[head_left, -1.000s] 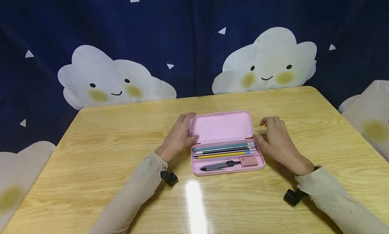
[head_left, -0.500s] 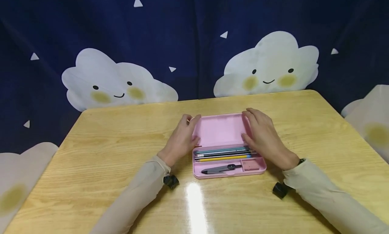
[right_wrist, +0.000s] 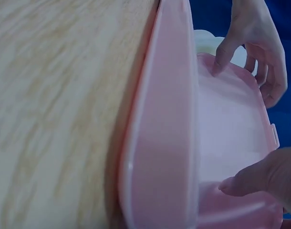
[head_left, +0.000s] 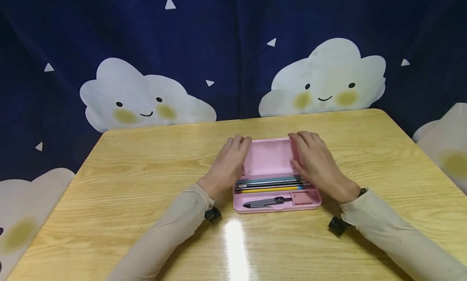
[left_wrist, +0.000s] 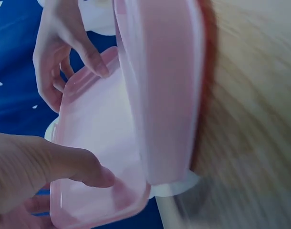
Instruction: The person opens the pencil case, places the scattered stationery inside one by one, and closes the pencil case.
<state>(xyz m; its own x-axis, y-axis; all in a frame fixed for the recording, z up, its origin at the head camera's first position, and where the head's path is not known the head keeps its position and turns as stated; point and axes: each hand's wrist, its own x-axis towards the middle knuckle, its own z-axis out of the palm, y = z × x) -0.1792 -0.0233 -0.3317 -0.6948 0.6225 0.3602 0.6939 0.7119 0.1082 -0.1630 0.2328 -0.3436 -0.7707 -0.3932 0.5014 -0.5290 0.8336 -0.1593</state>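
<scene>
A pink pencil case (head_left: 279,210) lies on the table with its lid (head_left: 270,157) raised at the back. My left hand (head_left: 229,165) grips the lid's left side, thumb on the inner face and fingers behind the rim. At the opposite side my right hand (head_left: 316,164) holds the lid the same way; its thumb (right_wrist: 253,180) presses the inner face in the right wrist view. Inside the case, several pencils (head_left: 270,188) fill the rear compartment. A grey drawing compass (head_left: 264,202) lies in front, beside a pink eraser (head_left: 302,198) in its own small section.
The case stands on a light wooden table (head_left: 146,159). Behind the table's far edge hangs a dark blue curtain (head_left: 233,37) printed with white clouds. Each wrist carries a small black camera, as at the left wrist (head_left: 213,214).
My right hand has come in from beside the case and taken hold of the lid's right side. My left hand has shifted slightly right along the lid, which looks a little more upright.
</scene>
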